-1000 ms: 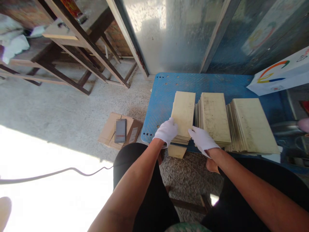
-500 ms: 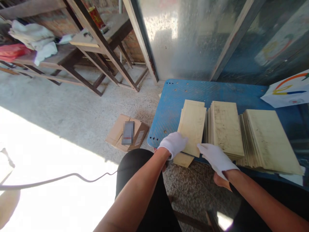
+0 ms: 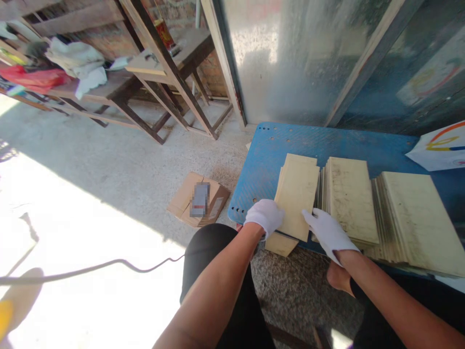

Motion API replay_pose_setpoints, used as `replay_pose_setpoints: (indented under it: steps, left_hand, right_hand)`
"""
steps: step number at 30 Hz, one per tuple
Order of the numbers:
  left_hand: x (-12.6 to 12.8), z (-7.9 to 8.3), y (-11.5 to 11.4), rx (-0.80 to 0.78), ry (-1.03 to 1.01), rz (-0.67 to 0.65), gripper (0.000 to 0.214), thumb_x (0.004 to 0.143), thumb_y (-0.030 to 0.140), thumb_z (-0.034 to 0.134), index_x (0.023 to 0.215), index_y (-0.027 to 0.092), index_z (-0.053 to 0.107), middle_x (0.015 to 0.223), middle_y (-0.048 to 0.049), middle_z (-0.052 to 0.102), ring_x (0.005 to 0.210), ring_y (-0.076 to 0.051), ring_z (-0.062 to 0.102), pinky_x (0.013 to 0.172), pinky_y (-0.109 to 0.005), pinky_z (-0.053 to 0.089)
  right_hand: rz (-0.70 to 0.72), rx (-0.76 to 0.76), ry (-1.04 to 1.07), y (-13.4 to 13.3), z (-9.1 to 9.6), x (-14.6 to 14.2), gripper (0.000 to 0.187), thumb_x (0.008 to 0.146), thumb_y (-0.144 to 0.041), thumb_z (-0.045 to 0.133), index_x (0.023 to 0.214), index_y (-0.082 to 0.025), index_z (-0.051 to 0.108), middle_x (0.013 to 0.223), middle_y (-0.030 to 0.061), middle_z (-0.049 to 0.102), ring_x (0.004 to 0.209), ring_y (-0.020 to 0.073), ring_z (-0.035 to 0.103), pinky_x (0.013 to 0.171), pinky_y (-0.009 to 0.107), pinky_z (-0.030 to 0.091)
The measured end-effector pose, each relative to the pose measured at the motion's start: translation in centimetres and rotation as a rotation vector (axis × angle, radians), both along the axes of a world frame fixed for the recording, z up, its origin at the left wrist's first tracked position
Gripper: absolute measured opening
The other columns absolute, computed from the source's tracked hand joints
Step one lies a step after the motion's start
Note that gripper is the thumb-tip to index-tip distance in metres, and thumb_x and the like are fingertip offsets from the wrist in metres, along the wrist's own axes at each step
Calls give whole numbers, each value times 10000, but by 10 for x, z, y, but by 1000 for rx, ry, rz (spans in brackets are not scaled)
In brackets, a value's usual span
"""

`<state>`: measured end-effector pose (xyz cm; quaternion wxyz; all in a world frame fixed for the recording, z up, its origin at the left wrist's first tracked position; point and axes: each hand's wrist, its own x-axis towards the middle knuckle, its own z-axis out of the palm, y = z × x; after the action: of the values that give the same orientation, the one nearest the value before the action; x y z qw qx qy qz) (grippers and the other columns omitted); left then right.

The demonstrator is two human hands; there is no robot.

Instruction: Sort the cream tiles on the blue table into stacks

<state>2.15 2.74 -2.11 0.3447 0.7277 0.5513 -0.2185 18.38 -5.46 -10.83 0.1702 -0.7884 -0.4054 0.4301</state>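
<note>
Pale wooden veneer sheets lie in several stacks on a blue perforated table [image 3: 327,143]. My left hand [image 3: 264,218], in a white cotton glove, grips the left edge of the nearest stack [image 3: 297,196], close to the table's front corner. On the right side of that stack, my right hand [image 3: 329,234], also gloved, rests with its fingers extended against the near edge. A loose veneer piece [image 3: 280,245] sticks out under the stack past the table edge. Two wider stacks [image 3: 348,201] [image 3: 410,223] lie to the right, out of reach of neither hand.
A flattened cardboard box [image 3: 181,206] with a blurred dark object on it lies on the concrete floor left of the table. A cable [image 3: 109,265] runs across the floor. Wooden benches [image 3: 163,82] stand behind, and a white printed board [image 3: 439,152] lies at the table's far right.
The view has turned left, so the table and stacks sit further right in the frame. Both hands remain at the same stack's edges, and more of the benches shows.
</note>
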Motion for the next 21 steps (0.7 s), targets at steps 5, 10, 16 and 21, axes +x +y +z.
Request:
replay_pose_setpoints:
  steps: [5, 10, 16, 21]
  left_hand:
    - [0, -9, 1, 102, -21, 17, 414, 860, 381, 423, 1108, 154, 664, 1118, -159, 679, 1047, -286, 642, 876, -359, 505]
    - [7, -21, 2, 139, -31, 67, 428, 846, 409, 450, 1139, 151, 627, 1154, -180, 653, 1065, -295, 630, 878, -376, 505]
    - [10, -21, 7, 94, -37, 88, 409, 842, 400, 463, 1097, 140, 649, 1147, -173, 660, 1059, -286, 637, 870, -350, 507]
    - [11, -10, 0, 56, -30, 34, 425, 834, 428, 474, 1111, 151, 640, 1162, -162, 658, 1045, -288, 645, 857, -348, 515]
  right_hand:
    - [-52, -90, -68, 15, 22, -8, 336, 883, -435, 470, 897, -156, 659, 843, 99, 689, 705, 185, 606, 584, 253, 398]
    - [-72, -120, -93, 28, 22, -8, 355, 910, -430, 428, 902, -144, 638, 894, 120, 687, 726, 190, 592, 591, 253, 385]
    - [-1, -115, -167, 36, 23, 0, 375, 939, -404, 379, 888, -132, 632, 938, 143, 676, 775, 197, 579, 630, 257, 383]
    - [-46, -101, -123, 36, 24, 4, 388, 926, -401, 379, 948, -126, 652, 905, 132, 672, 748, 194, 572, 621, 260, 384]
